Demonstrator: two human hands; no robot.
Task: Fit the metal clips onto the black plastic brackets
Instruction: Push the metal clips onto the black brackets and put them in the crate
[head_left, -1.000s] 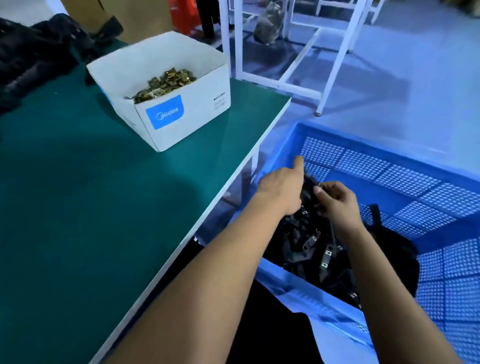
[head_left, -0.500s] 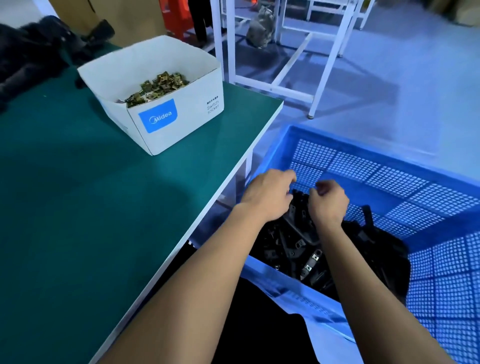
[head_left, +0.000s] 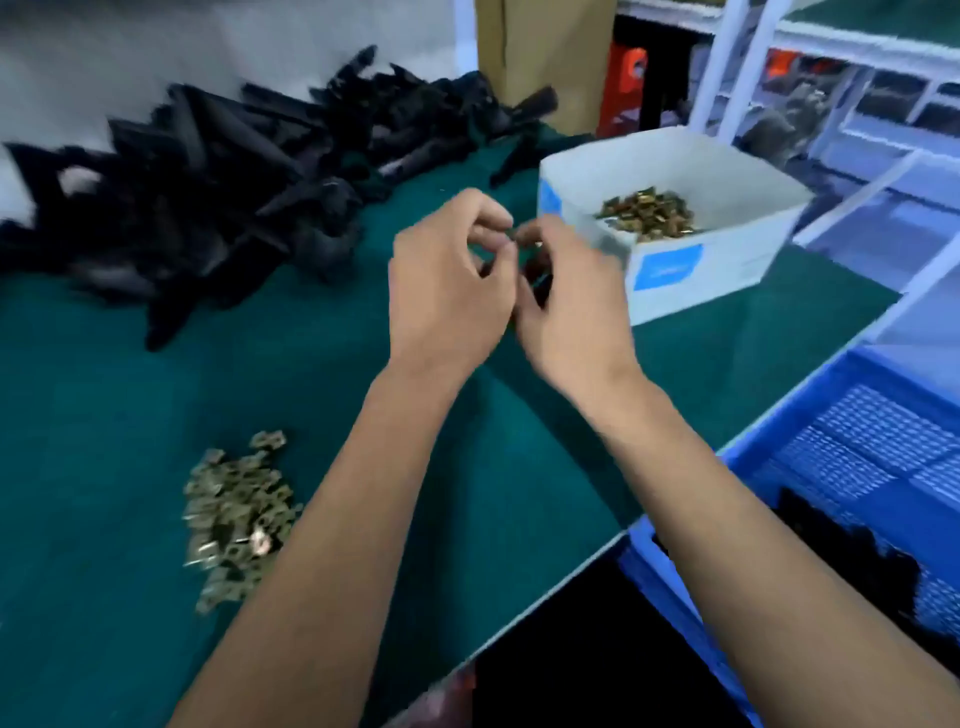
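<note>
My left hand and my right hand are raised close together over the green table, fingers curled and fingertips almost meeting. Between them shows a small dark piece, seemingly a black bracket, held by both hands; motion blur hides its details. A loose heap of metal clips lies on the table near my left forearm. More clips fill a white cardboard box just right of my hands. A large pile of black plastic brackets covers the far left of the table.
A blue plastic crate stands below the table's right edge with black brackets in it. A brown carton and white metal frames stand behind the table.
Both hands left the blue crate and rose leftward over the table. The view swung left, bringing the bracket pile and the loose clips into sight.
</note>
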